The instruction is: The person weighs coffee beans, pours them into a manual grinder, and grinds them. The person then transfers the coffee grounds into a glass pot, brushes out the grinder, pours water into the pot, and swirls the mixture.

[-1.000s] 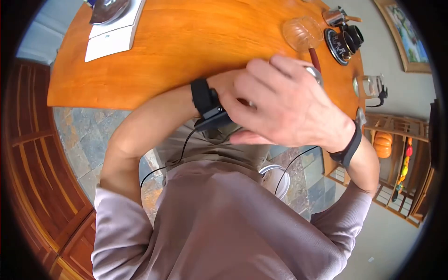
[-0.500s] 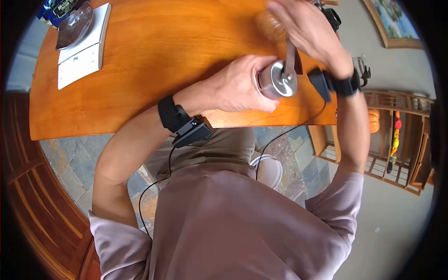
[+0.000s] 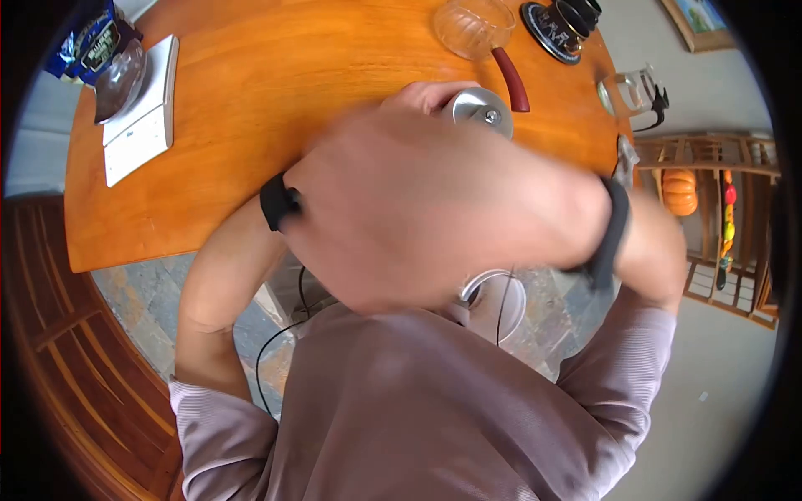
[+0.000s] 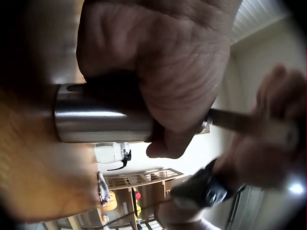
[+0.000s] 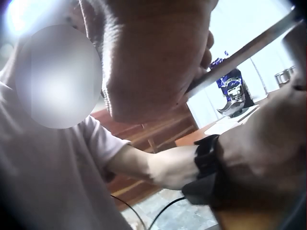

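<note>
A steel hand coffee grinder [image 3: 476,107] stands near the table's front edge, its round lid partly visible in the head view. My left hand [image 3: 420,95] is wrapped around the grinder's body, with the brushed steel cylinder [image 4: 103,117] showing below the palm in the left wrist view. Blurred, my right hand [image 3: 401,209] passes in front of the grinder and covers much of the left forearm. The right wrist view has the flat crank arm [image 5: 244,53] running into the fingers of this hand, which grips its end; the knob is hidden there.
Beyond the grinder sits a ribbed glass vessel [image 3: 468,32] with a dark red handle [image 3: 511,79]. Black cups [image 3: 571,17] on a saucer and a glass jug [image 3: 620,93] stand to the right. At left are a white scale [image 3: 140,157], a dark bowl [image 3: 121,88] and a blue bag [image 3: 90,46].
My right hand has swept round from the grinder's far right side to its near left side, bringing the crank along. The left hand keeps its hold on the grinder.
</note>
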Tool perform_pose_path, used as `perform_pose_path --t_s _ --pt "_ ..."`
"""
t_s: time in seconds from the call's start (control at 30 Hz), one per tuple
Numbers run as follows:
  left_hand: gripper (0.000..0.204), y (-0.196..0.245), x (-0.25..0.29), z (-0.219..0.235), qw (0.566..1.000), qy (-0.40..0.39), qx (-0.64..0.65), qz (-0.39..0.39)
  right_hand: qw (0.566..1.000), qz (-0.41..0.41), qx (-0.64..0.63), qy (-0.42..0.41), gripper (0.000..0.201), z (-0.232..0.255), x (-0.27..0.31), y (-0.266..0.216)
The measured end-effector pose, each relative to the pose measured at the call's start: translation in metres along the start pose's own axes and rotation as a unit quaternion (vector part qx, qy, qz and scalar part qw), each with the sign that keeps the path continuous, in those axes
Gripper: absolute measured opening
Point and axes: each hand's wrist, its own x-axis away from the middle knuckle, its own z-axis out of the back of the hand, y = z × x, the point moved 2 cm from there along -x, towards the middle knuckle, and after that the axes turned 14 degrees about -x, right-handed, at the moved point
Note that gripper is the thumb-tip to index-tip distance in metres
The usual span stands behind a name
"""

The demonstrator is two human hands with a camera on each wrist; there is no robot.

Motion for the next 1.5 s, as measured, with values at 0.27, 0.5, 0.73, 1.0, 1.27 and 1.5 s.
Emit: perform_pose_path --t_s 0.27,0.5,0.73,1.0,1.27,1.5 --pt "0.037 0.044 0.018 0.019 0.996 0.005 -0.081 0.04 0.924 -0.368 0.019 -0.104 0.052 0.044 0.056 0.126" --pt "0.035 0.05 0.009 0.027 0.998 0.027 -0.035 0.033 0.924 -0.368 0.105 -0.026 0.031 0.069 0.13 -0.021" --pt "0.037 0.038 0.008 0.009 0.999 0.01 -0.018 0.033 0.983 -0.155 -0.027 -0.098 0.019 0.021 0.012 -0.033" --pt "0.035 0.044 0.021 0.024 0.997 0.002 -0.066 0.047 0.95 -0.296 -0.072 -0.069 0.054 0.036 0.078 0.146" --pt "0.033 0.045 0.013 0.028 0.997 0.031 -0.051 0.047 0.951 -0.303 0.053 0.017 0.027 0.06 0.113 -0.039" --pt "0.036 0.039 0.017 0.012 0.989 -0.019 0.024 0.147 0.955 -0.15 -0.253 0.029 0.015 0.015 0.001 0.002"
